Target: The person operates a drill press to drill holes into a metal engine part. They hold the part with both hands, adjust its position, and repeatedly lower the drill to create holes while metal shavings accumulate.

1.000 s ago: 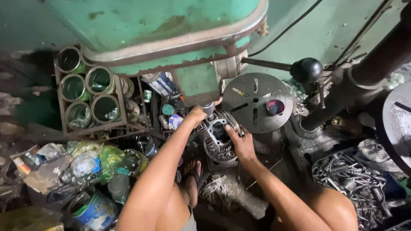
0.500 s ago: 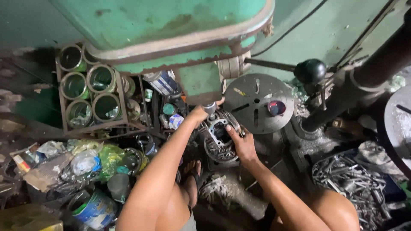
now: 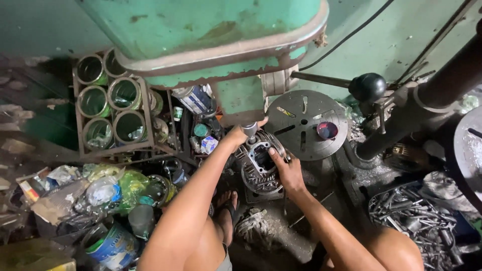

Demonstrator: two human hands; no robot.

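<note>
Green workshop walls backed a cluttered floor. At twelve o'clock loomed the green drill press head point(image 3: 211, 45). At two o'clock its round slotted table point(image 3: 301, 123) carried a small red cup point(image 3: 327, 130), with a black-knobbed lever point(image 3: 366, 87) just above. At ten o'clock a rack of green-lined cans point(image 3: 113, 108) stood. At four o'clock lay a heap of metal scraps point(image 3: 416, 221). At centre sat the finned metal cylinder point(image 3: 261, 163) under the spindle point(image 3: 249, 130). The left hand point(image 3: 240, 134) had fingers curled around the spindle, gripping it. The right hand point(image 3: 287, 168) pressed on the cylinder's rim at three o'clock, fingers bent over its edge.
</note>
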